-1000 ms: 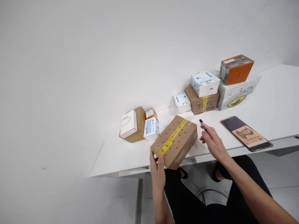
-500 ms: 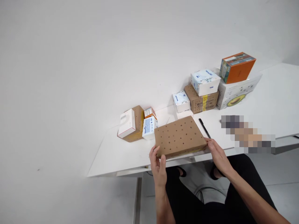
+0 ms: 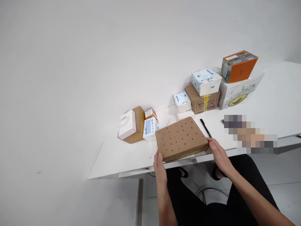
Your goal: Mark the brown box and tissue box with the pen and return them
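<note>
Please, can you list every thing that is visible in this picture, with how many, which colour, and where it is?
perforated cardboard box: 1, brown, near table edge, held at both ends
table: 1, white
black pen: 1, right of the held box
small boxes: about 4, white, brown, blue-white, far left cluster
stacked boxes: about 5, white, brown, orange, at the back right
blurred flat object: 1, right side
left hand: 1, on box's near-left corner
right hand: 1, on box's right end

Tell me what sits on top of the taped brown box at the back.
A white and blue tissue box rests on the taped brown box, overhanging to the right. What the tissue box covers there cannot be seen.
</note>
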A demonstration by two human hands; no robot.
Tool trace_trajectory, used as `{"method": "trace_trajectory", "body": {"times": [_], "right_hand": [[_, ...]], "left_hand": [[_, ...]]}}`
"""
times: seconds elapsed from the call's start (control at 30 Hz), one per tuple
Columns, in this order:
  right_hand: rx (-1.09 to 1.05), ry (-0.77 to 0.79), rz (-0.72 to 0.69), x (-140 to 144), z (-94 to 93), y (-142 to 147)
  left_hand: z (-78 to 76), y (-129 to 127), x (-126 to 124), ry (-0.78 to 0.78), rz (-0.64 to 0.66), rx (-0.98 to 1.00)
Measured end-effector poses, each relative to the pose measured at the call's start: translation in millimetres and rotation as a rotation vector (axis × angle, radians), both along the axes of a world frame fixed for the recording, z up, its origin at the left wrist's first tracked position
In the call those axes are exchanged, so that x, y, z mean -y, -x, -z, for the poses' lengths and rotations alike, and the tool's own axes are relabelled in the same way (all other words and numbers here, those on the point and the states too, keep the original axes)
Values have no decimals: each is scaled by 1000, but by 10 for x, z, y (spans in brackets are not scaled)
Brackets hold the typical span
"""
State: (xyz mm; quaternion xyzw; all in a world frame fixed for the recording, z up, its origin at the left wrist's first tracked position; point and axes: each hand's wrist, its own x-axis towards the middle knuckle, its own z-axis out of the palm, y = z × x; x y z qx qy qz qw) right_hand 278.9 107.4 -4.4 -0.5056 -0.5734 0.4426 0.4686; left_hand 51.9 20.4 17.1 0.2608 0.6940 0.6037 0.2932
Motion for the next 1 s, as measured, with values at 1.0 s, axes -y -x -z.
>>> {"method": "trace_trajectory", "body": {"times": [1.0], "right_hand": [[-95, -6, -98, -93, 187, -2]], "left_hand": [[334, 20, -8, -116, -136, -34]]}}
